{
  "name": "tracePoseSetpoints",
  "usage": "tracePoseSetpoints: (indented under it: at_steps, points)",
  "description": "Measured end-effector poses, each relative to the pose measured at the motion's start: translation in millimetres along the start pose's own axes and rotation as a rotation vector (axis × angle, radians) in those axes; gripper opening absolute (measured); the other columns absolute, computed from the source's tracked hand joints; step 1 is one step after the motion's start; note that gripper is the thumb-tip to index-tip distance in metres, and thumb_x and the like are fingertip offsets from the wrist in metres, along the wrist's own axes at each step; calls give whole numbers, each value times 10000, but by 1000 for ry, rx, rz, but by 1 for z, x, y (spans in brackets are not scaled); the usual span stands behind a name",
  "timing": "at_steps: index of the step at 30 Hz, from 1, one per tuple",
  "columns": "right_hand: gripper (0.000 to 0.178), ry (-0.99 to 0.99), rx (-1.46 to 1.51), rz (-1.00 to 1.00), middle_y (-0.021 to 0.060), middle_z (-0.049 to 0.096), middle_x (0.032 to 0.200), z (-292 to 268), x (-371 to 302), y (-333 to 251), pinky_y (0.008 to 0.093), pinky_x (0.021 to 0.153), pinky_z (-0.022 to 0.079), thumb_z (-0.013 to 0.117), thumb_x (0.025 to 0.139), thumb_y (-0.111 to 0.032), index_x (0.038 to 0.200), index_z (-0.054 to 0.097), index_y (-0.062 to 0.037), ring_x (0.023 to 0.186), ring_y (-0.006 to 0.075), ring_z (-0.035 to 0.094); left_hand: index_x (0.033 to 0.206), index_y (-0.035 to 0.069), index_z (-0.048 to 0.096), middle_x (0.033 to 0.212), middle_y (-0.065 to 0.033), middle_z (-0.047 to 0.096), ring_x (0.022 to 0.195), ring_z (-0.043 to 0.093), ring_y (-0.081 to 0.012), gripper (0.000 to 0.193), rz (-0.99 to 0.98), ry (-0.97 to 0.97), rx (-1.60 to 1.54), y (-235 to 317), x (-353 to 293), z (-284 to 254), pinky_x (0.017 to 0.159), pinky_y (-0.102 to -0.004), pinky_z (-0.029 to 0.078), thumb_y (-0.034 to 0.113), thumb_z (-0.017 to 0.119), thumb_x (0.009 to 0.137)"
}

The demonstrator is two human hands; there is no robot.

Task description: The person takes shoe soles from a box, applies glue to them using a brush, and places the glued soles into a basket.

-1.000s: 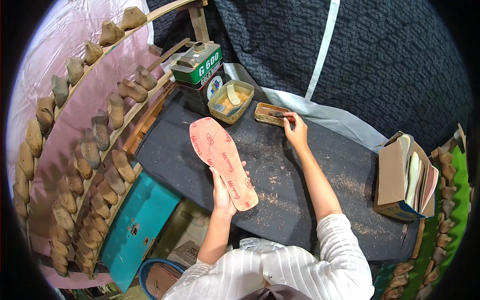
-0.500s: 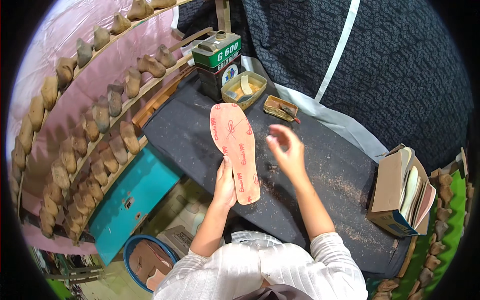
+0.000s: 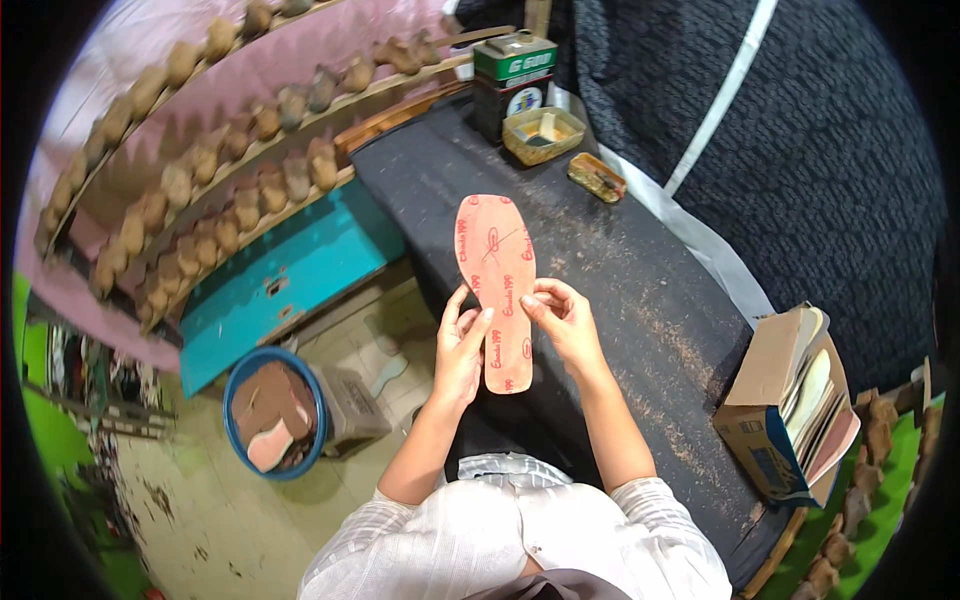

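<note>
A pinkish-orange shoe insole (image 3: pixel 505 262) with red printing and a hand-drawn mark is held upright in front of me, its wide end pointing away. My left hand (image 3: pixel 462 345) grips its left edge near the narrow middle, thumb on the printed face. On the opposite edge, my right hand (image 3: pixel 565 325) pinches it with the thumb in front and the fingers behind or bent beside it. The insole's back face is hidden. Beyond it on the dark-covered table (image 3: pixel 640 300) sit a yellowish tub (image 3: pixel 543 140) with pale pieces in it and a small shallow container (image 3: pixel 597 178).
A green and black metal can (image 3: pixel 513 85) stands at the table's far end. An open cardboard box (image 3: pixel 750 440) of insole-like sheets is at right. Wooden shoe lasts (image 3: pixel 265 120) line the left racks. On the floor, a blue bucket (image 3: pixel 318 440) holds brown and pink offcuts.
My right hand, open and apart from the insole before, has come onto its right edge. The view has turned left, bringing more floor and the whole bucket into sight.
</note>
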State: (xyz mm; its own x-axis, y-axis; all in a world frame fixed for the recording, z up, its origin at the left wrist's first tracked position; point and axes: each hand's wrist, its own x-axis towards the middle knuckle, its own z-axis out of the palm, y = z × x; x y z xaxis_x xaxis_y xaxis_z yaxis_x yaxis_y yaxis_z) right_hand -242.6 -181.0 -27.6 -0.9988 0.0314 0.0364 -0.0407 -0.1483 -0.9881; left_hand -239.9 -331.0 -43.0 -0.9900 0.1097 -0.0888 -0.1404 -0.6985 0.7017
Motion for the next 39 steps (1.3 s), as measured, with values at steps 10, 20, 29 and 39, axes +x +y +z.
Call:
tracePoseSetpoints:
  at_steps: [10,20,29,39]
  points:
    - [258,-258,86,112,8,645,835,91,-58,23,200,659,427,683,825,-115,1043,595,-10,737,49,554,1313,43,406,984,-71,585,897,568,-108,513,197,256,259,40,-115,-71,798,-252,467,78,629,852]
    - [287,-469,62,183,15,658,864,208,-92,63,210,645,410,667,843,-168,1079,601,-18,759,58,561,1313,38,393,1010,-85,553,927,568,-126,513,348,477,182,88,-186,-155,798,-260,490,53,618,852]
    - [274,-611,-25,220,7,639,853,363,-125,116,228,661,438,629,869,-166,1091,589,-10,753,61,558,1322,62,387,1052,-101,558,966,570,-152,514,356,625,160,170,-243,-277,820,-299,499,56,609,859]
    - [238,-616,115,274,-11,638,875,493,-119,138,202,654,435,622,880,-174,1064,589,-27,761,48,564,1351,27,354,1226,-116,519,1107,514,-148,541,346,598,271,234,-266,-364,915,-299,433,71,598,870]
